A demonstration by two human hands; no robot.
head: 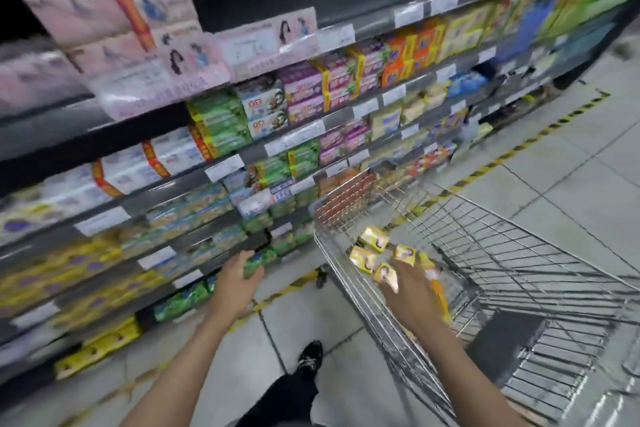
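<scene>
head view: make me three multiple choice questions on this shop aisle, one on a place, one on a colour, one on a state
1. Where is the right hand?
A. over the silver wire shopping cart
B. on the top shelf
C. flat on the floor

2. What colour are the small packets lying in the cart?
A. blue
B. golden yellow
C. pink

3. What is the left hand doing?
A. hanging idle
B. pushing the cart handle
C. gripping a green pack at a low shelf

Answers:
1 A, the hand reaches in above the cart's basket.
2 B, their shiny wrappers show gold and yellow against the wire.
3 C, its fingers curl round the green pack beside the shelf edge.
</scene>
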